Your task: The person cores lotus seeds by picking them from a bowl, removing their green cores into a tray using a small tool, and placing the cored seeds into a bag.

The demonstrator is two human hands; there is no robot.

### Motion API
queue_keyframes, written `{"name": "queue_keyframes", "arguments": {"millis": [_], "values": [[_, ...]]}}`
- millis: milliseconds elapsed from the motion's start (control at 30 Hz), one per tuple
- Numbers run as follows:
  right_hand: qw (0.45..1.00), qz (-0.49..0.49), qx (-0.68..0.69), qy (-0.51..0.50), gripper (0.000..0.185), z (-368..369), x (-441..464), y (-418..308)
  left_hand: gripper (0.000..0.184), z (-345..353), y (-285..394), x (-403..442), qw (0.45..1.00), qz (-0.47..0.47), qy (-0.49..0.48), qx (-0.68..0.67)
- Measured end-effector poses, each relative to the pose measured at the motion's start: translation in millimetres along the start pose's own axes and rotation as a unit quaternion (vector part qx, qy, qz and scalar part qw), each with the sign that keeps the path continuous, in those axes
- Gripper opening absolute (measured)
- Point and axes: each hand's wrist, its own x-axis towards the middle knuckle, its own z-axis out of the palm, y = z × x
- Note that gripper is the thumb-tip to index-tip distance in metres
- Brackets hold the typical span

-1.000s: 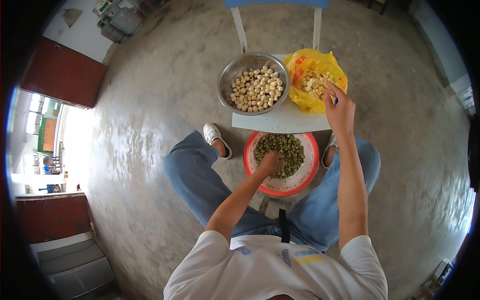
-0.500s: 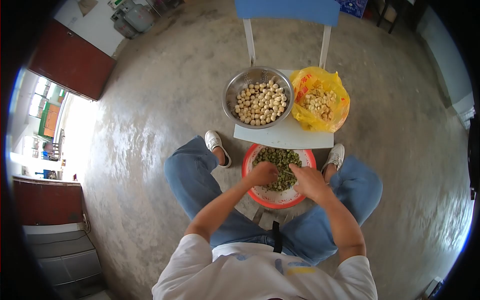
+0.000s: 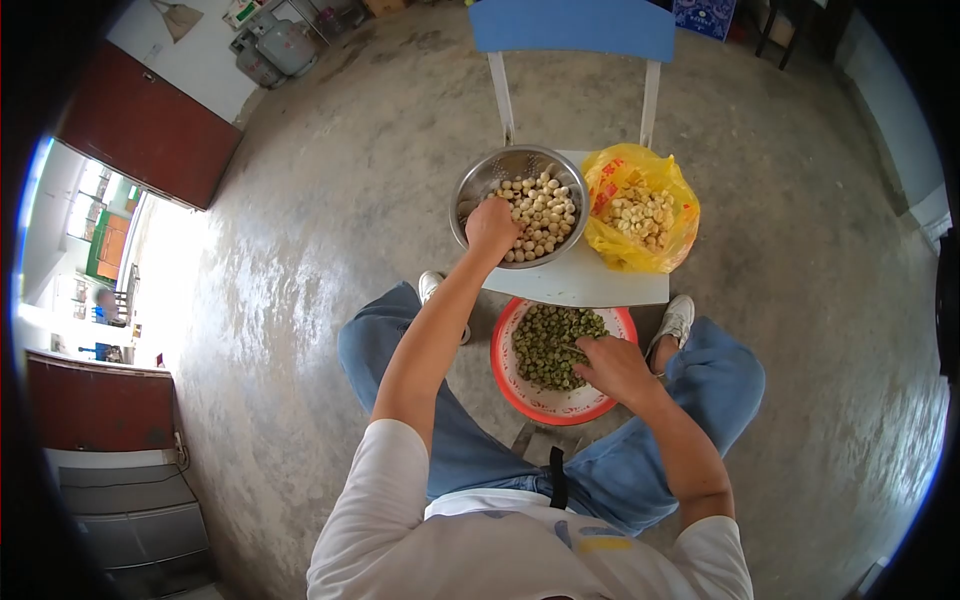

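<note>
My left hand (image 3: 492,229) is down inside a metal colander (image 3: 468,170), at the left side of a heap of small round cream-coloured nuts or seeds (image 3: 545,215). Its fingers look curled, and what they hold, if anything, is hidden. Over the right part of a red-rimmed white basin (image 3: 556,413) is my right hand (image 3: 615,368). Thumb and fingers are pinched together there, around something too small to name. Many small green-brown pieces, like shells or husks (image 3: 548,350), fill the basin.
A yellow plastic bag (image 3: 665,258) with pale peeled pieces (image 3: 640,213) stands beside the colander. Both rest on the white seat (image 3: 570,285) of a chair with a blue back (image 3: 573,27). The basin is between my feet, below the seat's front edge. Gas cylinders (image 3: 285,45) stand far left.
My left hand has moved from above the basin up and forward into the colander. My right hand stays over the basin, its extended finger now drawn in. The view has shifted slightly.
</note>
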Motion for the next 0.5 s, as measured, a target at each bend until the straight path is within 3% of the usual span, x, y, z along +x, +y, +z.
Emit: {"name": "queue_keyframes", "arguments": {"millis": [167, 233, 267, 333, 400, 500], "values": [[0.997, -0.001, 0.034, 0.069, 0.028, 0, 0, -1, 0.023, -7, 3, -8, 0.999, 0.026, 0.005, -0.044], [0.987, -0.028, 0.108, 0.119, 0.025, -11, 1, -7, 0.016, -20, 4, -27, 0.965, 0.056, 0.018, -0.256], [0.978, -0.041, 0.147, 0.144, 0.024, -19, 0, -12, 0.013, -29, 5, -40, 0.932, 0.069, 0.022, -0.356], [0.960, -0.046, 0.232, 0.149, 0.017, -37, -3, -26, 0.009, -45, 12, -78, 0.759, 0.053, -0.109, -0.640], [0.937, -0.054, 0.309, 0.156, 0.011, -40, -5, -31, 0.012, -51, 24, -116, 0.625, 0.035, -0.160, -0.763], [0.905, -0.069, 0.383, 0.171, 0.008, -37, -9, -37, 0.019, -44, 29, -147, 0.501, 0.032, -0.242, -0.830]]}}
